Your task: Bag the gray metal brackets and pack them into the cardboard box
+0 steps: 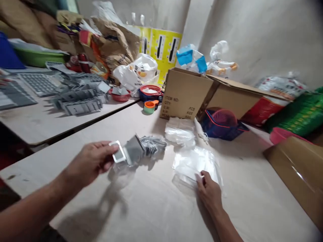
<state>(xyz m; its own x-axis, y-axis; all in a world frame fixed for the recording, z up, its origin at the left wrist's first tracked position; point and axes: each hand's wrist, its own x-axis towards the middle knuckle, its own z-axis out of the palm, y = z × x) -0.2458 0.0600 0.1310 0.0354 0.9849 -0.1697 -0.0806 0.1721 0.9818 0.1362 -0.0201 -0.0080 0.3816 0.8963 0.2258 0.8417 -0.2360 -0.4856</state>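
Between thumb and fingers, my left hand [93, 161] pinches a small flat white-framed piece [118, 152] with a grey centre. Just beyond it lies a row of grey cards [152, 145], some in clear plastic, leaning on one another. My right hand [209, 191] has its fingers closed on the near edge of a clear plastic bag [188, 170]. That bag lies over a spread of similar clear bags [202, 158]. Behind them sits another stack of clear bags [179, 131].
An open cardboard box [186, 92] stands behind the bags, with blue and red baskets [222, 124] to its right. An orange and green tape roll [149, 107] lies left of it. Several grey cards [80, 97] fill the left table. Another cardboard piece [297, 178] is at right.
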